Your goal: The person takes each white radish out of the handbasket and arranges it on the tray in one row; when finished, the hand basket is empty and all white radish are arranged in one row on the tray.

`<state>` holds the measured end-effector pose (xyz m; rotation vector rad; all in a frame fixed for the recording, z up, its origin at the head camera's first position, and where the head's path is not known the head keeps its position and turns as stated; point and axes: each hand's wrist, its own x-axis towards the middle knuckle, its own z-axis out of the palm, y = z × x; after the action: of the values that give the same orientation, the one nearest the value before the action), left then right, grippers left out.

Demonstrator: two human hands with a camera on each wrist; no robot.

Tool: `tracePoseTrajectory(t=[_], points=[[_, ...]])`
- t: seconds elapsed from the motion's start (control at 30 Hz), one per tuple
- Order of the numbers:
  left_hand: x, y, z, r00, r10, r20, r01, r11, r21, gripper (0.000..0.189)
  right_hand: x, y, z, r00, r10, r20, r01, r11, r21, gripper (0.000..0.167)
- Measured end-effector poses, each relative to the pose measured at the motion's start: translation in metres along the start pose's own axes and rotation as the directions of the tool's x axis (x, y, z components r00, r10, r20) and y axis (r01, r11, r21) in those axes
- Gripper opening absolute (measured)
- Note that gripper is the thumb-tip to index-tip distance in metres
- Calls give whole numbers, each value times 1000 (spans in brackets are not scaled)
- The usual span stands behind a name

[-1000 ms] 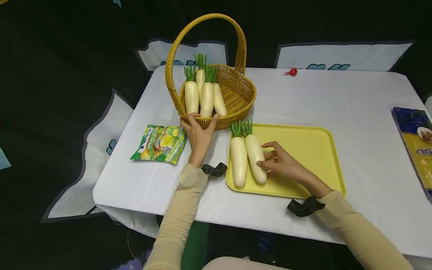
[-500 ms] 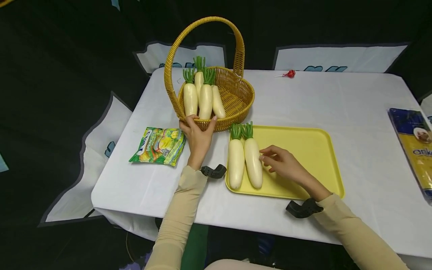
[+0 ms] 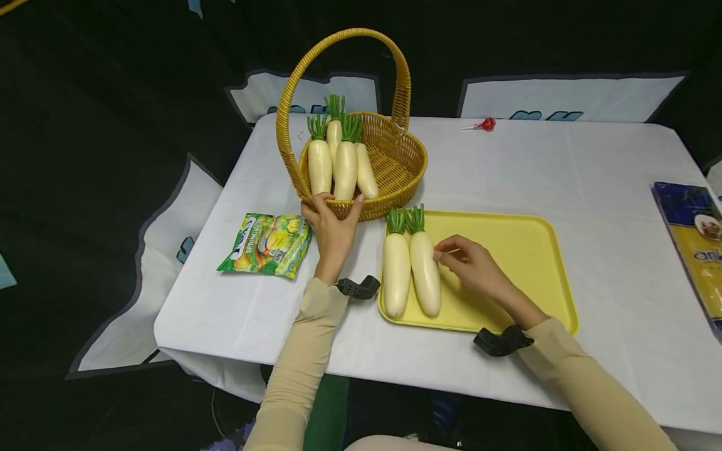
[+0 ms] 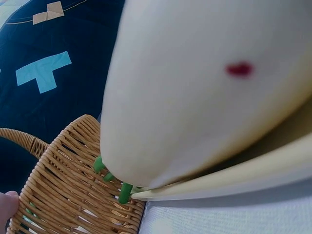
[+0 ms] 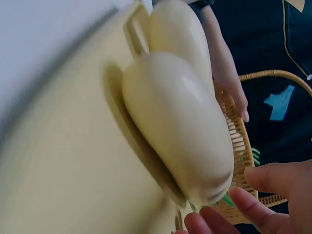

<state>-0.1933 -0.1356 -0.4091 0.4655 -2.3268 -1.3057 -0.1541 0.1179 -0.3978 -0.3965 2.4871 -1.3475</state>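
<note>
My left hand (image 3: 334, 235) grips the near rim of a wicker basket (image 3: 397, 153), with thumb and fingers spread along it. Inside, several white radishes (image 3: 345, 170) with green stems lean together on the left side. Two more radishes, a left one (image 3: 397, 275) and a right one (image 3: 425, 274), lie side by side on a yellow tray (image 3: 502, 263), stems toward the basket. Beside the right one, my right hand (image 3: 474, 266) hovers with loosely bent fingers, fingertips right at its side. In the right wrist view, nothing lies between thumb (image 5: 273, 178) and fingers.
A green snack packet (image 3: 267, 244) lies left of my left wrist. Toward the back is a red lollipop (image 3: 486, 124). A blue and yellow package (image 3: 690, 244) sits at the right end of the white table (image 3: 609, 250). The basket's tall handle (image 3: 361, 32) arches up.
The radishes on the tray have straightened, their lower ends shifting slightly left. My right hand has loosened from the right one and moved up along its side. My left hand stays at the basket.
</note>
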Motion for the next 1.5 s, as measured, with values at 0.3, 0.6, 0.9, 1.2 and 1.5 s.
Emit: tracePoseTrajectory(t=[0.3, 0.6, 0.9, 1.2, 1.5], points=[[2, 0, -2, 1000, -6, -3, 6, 1000, 6, 65, 25, -7, -6, 991, -28, -133, 50, 985, 164, 36], [3, -1, -2, 999, 12, -35, -11, 1000, 7, 64, 61, -49, 2, 921, -80, -380, 181, 955, 236, 36], [1, -2, 2, 999, 19, -34, -18, 1000, 17, 62, 113, -77, 12, 913, -71, -401, 184, 950, 251, 46], [0, -1, 5, 999, 30, -44, -29, 999, 33, 61, 153, -106, 17, 941, 138, -309, -9, 922, 386, 56], [-1, -1, 4, 998, 35, -49, -33, 998, 45, 61, 180, -123, 33, 938, 315, -145, -198, 830, 521, 72]])
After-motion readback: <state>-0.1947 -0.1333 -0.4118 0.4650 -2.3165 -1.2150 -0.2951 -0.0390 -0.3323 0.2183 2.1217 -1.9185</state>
